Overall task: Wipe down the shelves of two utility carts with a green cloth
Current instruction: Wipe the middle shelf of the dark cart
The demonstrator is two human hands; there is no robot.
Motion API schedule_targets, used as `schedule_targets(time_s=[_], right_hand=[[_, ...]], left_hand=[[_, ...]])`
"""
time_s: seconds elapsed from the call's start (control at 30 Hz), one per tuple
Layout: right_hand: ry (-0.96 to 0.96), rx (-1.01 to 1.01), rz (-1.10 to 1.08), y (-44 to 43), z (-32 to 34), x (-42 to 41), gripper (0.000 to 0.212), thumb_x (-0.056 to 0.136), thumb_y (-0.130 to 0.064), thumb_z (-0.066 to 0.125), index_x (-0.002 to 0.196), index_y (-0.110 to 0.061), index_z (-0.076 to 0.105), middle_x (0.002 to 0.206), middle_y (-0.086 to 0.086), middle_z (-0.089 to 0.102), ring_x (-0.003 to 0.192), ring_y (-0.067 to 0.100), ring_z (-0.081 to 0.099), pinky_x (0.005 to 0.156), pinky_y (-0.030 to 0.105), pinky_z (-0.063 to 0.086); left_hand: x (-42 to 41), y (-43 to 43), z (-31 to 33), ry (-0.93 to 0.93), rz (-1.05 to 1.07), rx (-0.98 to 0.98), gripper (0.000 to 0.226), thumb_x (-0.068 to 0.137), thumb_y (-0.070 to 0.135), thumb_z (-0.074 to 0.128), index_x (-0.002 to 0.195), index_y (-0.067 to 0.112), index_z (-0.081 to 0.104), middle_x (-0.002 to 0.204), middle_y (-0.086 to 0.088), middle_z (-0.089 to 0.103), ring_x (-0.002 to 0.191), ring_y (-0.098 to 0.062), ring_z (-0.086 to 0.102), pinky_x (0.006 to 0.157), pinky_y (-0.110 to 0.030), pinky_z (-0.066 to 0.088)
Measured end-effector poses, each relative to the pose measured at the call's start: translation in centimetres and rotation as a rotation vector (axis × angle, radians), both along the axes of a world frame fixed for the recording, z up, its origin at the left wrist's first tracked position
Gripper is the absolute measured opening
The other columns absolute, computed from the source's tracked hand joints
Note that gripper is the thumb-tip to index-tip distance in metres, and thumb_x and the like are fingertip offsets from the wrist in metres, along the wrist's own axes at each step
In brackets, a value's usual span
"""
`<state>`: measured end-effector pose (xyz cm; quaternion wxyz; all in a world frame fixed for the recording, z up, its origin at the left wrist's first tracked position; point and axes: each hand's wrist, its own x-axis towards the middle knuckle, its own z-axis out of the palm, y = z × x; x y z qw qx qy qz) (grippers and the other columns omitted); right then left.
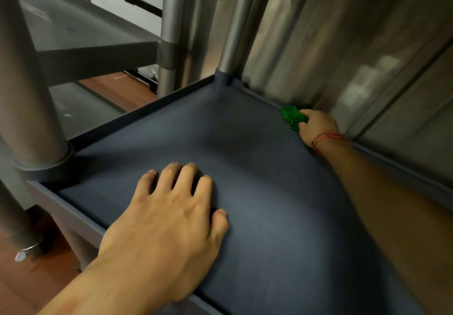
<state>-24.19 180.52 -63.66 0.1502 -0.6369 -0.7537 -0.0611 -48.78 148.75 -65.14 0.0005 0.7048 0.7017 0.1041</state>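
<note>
- The green cloth [294, 118] is bright green and bunched into a small wad. The right hand [318, 125] grips it against the far rim of the shelf, along the back edge.
- The near cart's shelf [245, 179] is a dark blue-grey tray with a low raised rim, and round grey posts [228, 32] rise from its corners.
- The second cart [81, 32] stands just beside it on the left, with paler grey shelves at two levels.
</note>
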Motion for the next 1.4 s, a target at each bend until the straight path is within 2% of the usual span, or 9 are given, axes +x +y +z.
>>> schedule_targets(time_s=[0.23, 0.33, 0.43, 0.63, 0.83, 1.03, 1.13, 1.23, 1.4], right_hand=[[0.029, 0.004, 0.313, -16.7, 1.0, -1.6, 0.034, 0.069, -0.044, 0.064, 0.097, -0.025, 0.068, 0.092, 0.002, 0.071, 0.088, 0.027, 0.067, 0.073, 0.034, 0.052], [0.088, -0.049, 0.641, -24.9, 1.5, -2.2, 0.030, 0.069, -0.034, 0.063, 0.091, -0.015, 0.065, 0.090, 0.002, 0.063, 0.082, 0.025, 0.062, 0.073, 0.033, 0.051], [0.110, -0.012, 0.721, -26.8, 1.3, -1.8, 0.023, 0.070, -0.022, 0.064, 0.089, -0.010, 0.064, 0.090, 0.001, 0.060, 0.080, 0.024, 0.059, 0.074, 0.032, 0.050], [-0.052, 0.079, 0.368, -13.5, -0.5, 1.7, 0.033, 0.077, -0.036, 0.051, 0.101, -0.020, 0.068, 0.096, 0.005, 0.069, 0.090, 0.032, 0.061, 0.082, 0.040, 0.047], [-0.029, 0.021, 0.020, -1.9, -0.3, 4.4, 0.042, 0.094, -0.012, 0.056, 0.136, -0.014, 0.058, 0.127, 0.024, 0.061, 0.116, 0.041, 0.056, 0.102, 0.039, 0.042], [0.031, 0.019, -0.054, -2.7, 0.1, 3.4, 0.035, 0.088, -0.015, 0.058, 0.122, -0.016, 0.062, 0.118, 0.019, 0.066, 0.109, 0.039, 0.059, 0.091, 0.038, 0.048], [0.082, 0.005, 0.046, -9.1, 0.4, 2.5, 0.029, 0.078, -0.025, 0.070, 0.106, -0.020, 0.067, 0.108, 0.011, 0.070, 0.102, 0.033, 0.063, 0.082, 0.031, 0.045], [0.118, 0.018, 0.308, -17.9, 0.0, 1.6, 0.030, 0.067, -0.038, 0.062, 0.092, -0.021, 0.066, 0.090, 0.003, 0.066, 0.085, 0.026, 0.063, 0.074, 0.031, 0.044], [0.242, -0.177, 0.659, -28.9, 1.4, 0.8, 0.025, 0.065, -0.021, 0.070, 0.086, -0.011, 0.063, 0.081, 0.002, 0.054, 0.071, 0.018, 0.053, 0.066, 0.032, 0.044]], left_hand=[[0.3, 0.1, 0.7, 0.030, -0.024, -0.068, 0.064, 0.087, 0.058, 0.005, 0.120, 0.025, 0.050, 0.129, 0.000, 0.046, 0.126, -0.026, 0.041, 0.108, -0.049, 0.033], [0.2, 0.0, 0.6, 0.046, -0.029, -0.070, 0.064, 0.088, 0.058, 0.009, 0.117, 0.022, 0.054, 0.126, -0.004, 0.050, 0.122, -0.030, 0.045, 0.104, -0.052, 0.036], [0.1, 0.0, 0.4, 0.066, -0.037, -0.082, 0.059, 0.090, 0.058, 0.019, 0.112, 0.019, 0.057, 0.122, -0.007, 0.053, 0.119, -0.033, 0.048, 0.100, -0.056, 0.040], [-0.1, 0.0, -0.3, 0.067, -0.020, -0.040, 0.047, 0.088, 0.052, 0.033, 0.104, 0.019, 0.061, 0.114, -0.006, 0.057, 0.112, -0.033, 0.054, 0.095, -0.054, 0.043], [-0.1, 0.2, -0.7, 0.026, -0.022, 0.027, 0.041, 0.088, 0.050, 0.036, 0.102, 0.020, 0.061, 0.112, -0.005, 0.056, 0.109, -0.032, 0.054, 0.094, -0.053, 0.044], [-0.1, 0.2, -0.4, 0.049, -0.012, 0.016, 0.042, 0.088, 0.050, 0.035, 0.101, 0.020, 0.061, 0.111, -0.005, 0.057, 0.107, -0.032, 0.056, 0.091, -0.053, 0.046], [0.1, 0.2, 0.0, 0.070, -0.011, -0.026, 0.048, 0.088, 0.054, 0.029, 0.104, 0.021, 0.059, 0.114, -0.005, 0.056, 0.111, -0.031, 0.053, 0.095, -0.053, 0.044], [0.3, 0.3, 0.0, 0.086, -0.015, -0.048, 0.055, 0.087, 0.056, 0.024, 0.108, 0.018, 0.058, 0.117, -0.008, 0.055, 0.112, -0.032, 0.051, 0.095, -0.054, 0.042], [0.4, 0.4, 0.1, 0.126, -0.029, -0.050, 0.061, 0.086, 0.058, 0.021, 0.111, 0.015, 0.057, 0.118, -0.011, 0.053, 0.112, -0.035, 0.050, 0.092, -0.055, 0.042]])
